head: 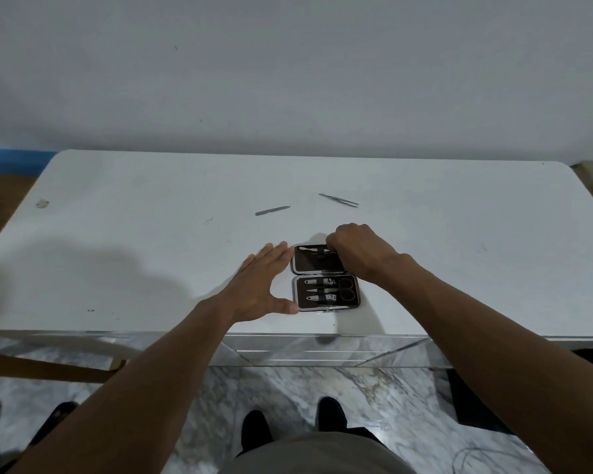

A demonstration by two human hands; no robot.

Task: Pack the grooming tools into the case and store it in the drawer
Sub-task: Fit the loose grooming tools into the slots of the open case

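Steel tool (311, 248), thin, pinched by right hand (360, 256) inside rectangular case (314, 266).

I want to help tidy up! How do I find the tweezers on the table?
Look at the white table and find the open black case near its front edge. Behind the case, toward the wall, lie two loose metal tools; the tweezers are the right one. They have two thin arms, while the nail file on the left is a single flat strip.

One head-worn wide-angle view — looking forward and down from above the near edge of the table (117, 234), close below, facing the far wall (288, 80).
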